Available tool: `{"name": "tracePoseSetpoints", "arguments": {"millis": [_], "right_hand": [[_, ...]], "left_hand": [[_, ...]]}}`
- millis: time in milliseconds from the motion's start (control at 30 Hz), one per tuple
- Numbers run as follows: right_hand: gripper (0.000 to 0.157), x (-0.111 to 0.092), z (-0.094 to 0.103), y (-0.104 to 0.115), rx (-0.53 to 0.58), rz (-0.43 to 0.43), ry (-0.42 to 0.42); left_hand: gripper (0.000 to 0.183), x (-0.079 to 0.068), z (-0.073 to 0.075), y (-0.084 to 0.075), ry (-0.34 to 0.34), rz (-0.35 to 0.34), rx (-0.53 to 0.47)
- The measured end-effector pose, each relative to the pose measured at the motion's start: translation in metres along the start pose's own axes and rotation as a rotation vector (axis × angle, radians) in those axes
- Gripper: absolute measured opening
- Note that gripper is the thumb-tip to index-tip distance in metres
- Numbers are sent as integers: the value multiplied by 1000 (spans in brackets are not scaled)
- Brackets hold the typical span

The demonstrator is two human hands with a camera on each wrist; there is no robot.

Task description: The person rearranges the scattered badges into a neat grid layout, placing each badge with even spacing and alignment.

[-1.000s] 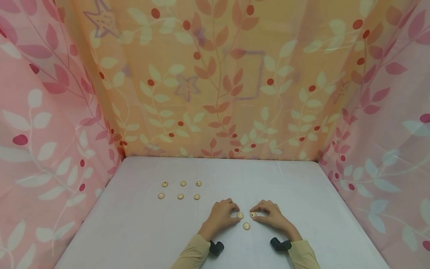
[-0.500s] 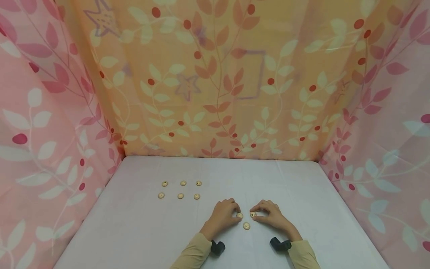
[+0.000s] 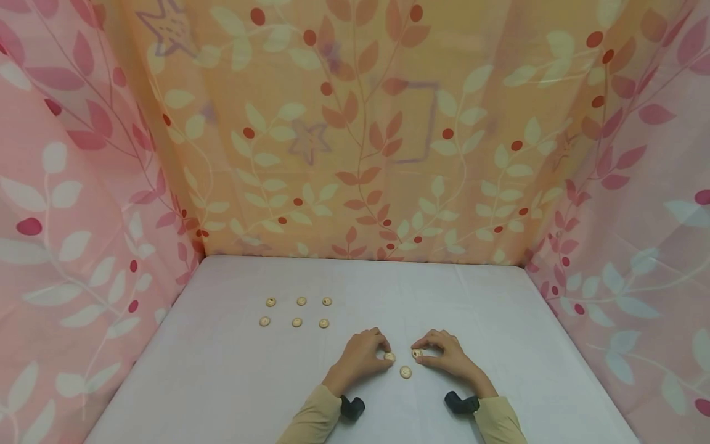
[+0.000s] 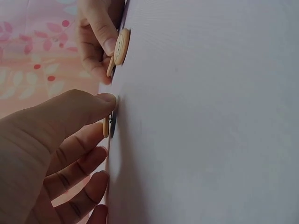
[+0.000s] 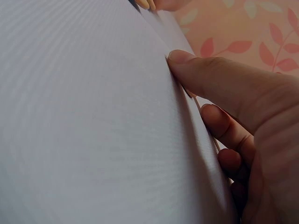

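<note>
My left hand (image 3: 362,353) pinches a round wooden button (image 3: 390,357) between thumb and fingers, low at the cloth; in the left wrist view this button (image 4: 106,127) shows edge-on below the thumb. Facing it, my right hand (image 3: 445,353) holds a second wooden button (image 3: 417,353) between thumb and forefinger. The right wrist view shows that thumb (image 5: 205,74) on the cloth, with the button mostly hidden behind it. A third button (image 3: 405,372) lies flat between the hands, nearer the front; the left wrist view shows this button (image 4: 122,46) with holes in its middle.
Several more wooden buttons lie in two rows at the left, one in the front row (image 3: 297,322) and one in the back row (image 3: 301,301). A white cloth (image 3: 222,382) covers the table. Leaf-patterned curtains (image 3: 360,154) stand behind and along both sides.
My left hand has drawn slightly left with its button, widening the gap to the right hand's button. The right hand and the button at the front stay in place.
</note>
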State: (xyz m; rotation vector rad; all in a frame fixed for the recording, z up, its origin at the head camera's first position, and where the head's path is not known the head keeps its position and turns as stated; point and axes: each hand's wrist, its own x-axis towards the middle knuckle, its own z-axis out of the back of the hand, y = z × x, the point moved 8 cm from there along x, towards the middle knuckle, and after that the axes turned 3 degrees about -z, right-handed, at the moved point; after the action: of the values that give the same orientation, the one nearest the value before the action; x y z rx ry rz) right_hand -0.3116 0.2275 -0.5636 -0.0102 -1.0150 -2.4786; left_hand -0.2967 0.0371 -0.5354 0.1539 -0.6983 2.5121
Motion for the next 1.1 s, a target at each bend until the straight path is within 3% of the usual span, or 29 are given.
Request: {"name": "tracePoseSetpoints", "arguments": {"millis": [567,1100], "right_hand": [[27,1,1,1,16,5,5],[27,0,2,3,10,33,-14]], "left_hand": [[17,-21,23,27,-12,61,-103],[14,-42,42,55,-37,95,-74]]}}
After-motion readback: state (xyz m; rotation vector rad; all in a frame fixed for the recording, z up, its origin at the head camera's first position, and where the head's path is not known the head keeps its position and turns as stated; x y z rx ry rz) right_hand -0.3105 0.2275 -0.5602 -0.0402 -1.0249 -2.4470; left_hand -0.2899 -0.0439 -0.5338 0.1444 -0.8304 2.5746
